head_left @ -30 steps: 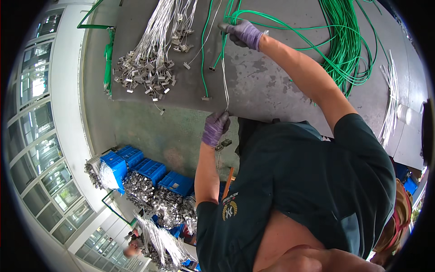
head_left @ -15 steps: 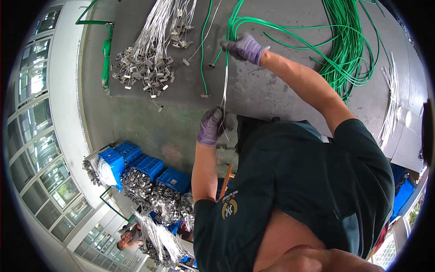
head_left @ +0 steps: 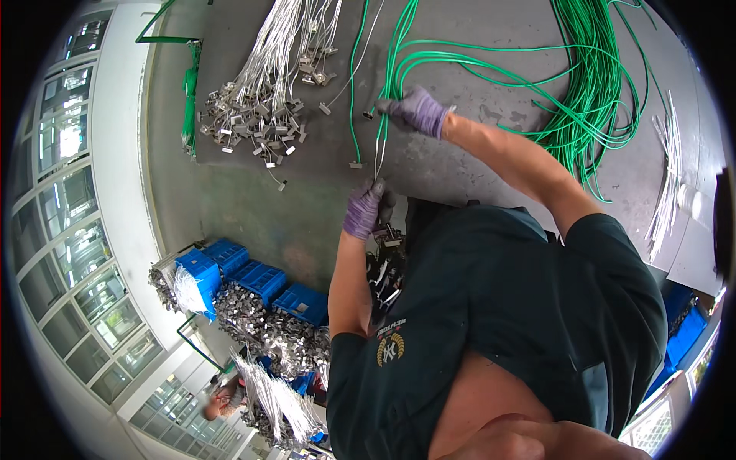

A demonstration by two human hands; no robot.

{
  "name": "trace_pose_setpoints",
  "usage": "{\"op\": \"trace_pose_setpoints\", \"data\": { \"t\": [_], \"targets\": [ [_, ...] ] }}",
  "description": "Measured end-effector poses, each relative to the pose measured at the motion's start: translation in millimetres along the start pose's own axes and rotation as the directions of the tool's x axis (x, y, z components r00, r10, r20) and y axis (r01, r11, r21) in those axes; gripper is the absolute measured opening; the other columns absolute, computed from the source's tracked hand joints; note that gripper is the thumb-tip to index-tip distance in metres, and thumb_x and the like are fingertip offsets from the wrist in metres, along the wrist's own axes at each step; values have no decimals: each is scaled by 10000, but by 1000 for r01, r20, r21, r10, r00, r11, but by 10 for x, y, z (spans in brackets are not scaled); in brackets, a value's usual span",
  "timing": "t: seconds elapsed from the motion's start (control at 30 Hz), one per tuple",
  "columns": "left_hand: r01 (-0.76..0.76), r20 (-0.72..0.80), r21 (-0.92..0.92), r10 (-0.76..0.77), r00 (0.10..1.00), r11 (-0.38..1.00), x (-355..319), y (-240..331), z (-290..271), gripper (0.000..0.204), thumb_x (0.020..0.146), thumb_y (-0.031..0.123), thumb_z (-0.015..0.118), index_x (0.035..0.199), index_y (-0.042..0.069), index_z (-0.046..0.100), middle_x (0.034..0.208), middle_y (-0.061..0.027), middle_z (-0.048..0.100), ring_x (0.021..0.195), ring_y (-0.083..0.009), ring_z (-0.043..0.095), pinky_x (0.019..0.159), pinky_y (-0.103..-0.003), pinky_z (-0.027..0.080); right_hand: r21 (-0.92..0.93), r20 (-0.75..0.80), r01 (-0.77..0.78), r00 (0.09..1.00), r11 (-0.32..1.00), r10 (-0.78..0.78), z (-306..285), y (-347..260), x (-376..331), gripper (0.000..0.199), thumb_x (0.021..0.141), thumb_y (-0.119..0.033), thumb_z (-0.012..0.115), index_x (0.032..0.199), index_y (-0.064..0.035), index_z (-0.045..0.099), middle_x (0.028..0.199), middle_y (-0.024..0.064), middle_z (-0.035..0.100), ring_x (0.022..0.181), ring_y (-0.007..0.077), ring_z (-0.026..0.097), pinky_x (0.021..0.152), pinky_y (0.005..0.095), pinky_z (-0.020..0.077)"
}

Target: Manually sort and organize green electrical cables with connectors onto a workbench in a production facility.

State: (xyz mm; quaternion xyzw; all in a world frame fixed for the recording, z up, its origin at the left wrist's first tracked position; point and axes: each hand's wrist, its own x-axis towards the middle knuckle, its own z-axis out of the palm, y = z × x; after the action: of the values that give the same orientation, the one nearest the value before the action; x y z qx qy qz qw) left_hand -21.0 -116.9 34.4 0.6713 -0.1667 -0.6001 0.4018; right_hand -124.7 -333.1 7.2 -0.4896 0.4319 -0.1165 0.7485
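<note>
My left hand (head_left: 366, 209), in a purple-grey glove, is closed on thin silver wires (head_left: 379, 157) just off the table's near edge. Farther up, my gloved right hand (head_left: 418, 113) is closed around several green tubes (head_left: 398, 73), from whose near ends the silver wires run down to my left hand. A small metal clip (head_left: 368, 115) sits beside the right fingertips. To the left lies a single green tube (head_left: 353, 100) with a metal clip (head_left: 356, 165) at its near end. The wire ends inside my left hand are hidden.
A pile of silver wires with metal clips (head_left: 264, 115) lies at the table's far left. A large green coil (head_left: 598, 84) spreads at the right, with white strands (head_left: 668, 176) beyond it. Blue crates (head_left: 261, 280) and heaped metal parts (head_left: 268, 326) stand lower left. Another person is partly visible there.
My right hand has come nearer to my left hand, bringing the green tubes down with it. Less silver wire shows between the hands. The view has shifted slightly.
</note>
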Motion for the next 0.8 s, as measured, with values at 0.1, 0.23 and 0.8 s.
{"op": "trace_pose_setpoints", "data": {
  "t": [0.1,0.23,0.8],
  "targets": [
    [41,201,0,-40,979,999,186,108,-140,334,871,392,583,834,60,566,611,-65,575,403,-149,483,362,-279,398,157,107,-32,994,987,15,49,67,-102,341,795,-348,679,618,-79,566,476,15,475,391,106,438,365,266,320],
    [56,229,-35,-46,972,998,378,240,-41,349,863,407,589,816,61,594,638,-74,597,436,-159,521,394,-288,431,115,23,25,999,993,-28,-74,71,139,384,768,-336,687,579,-32,545,482,63,491,402,156,462,403,314,373],
    [-298,63,547,316,947,783,1247,345,439,215,892,207,565,891,-1,621,700,-55,587,668,-120,502,631,-307,423,-280,-485,34,857,959,-172,-338,142,692,422,870,-417,501,886,-4,587,758,264,596,805,417,591,715,464,458]
  ]
}}
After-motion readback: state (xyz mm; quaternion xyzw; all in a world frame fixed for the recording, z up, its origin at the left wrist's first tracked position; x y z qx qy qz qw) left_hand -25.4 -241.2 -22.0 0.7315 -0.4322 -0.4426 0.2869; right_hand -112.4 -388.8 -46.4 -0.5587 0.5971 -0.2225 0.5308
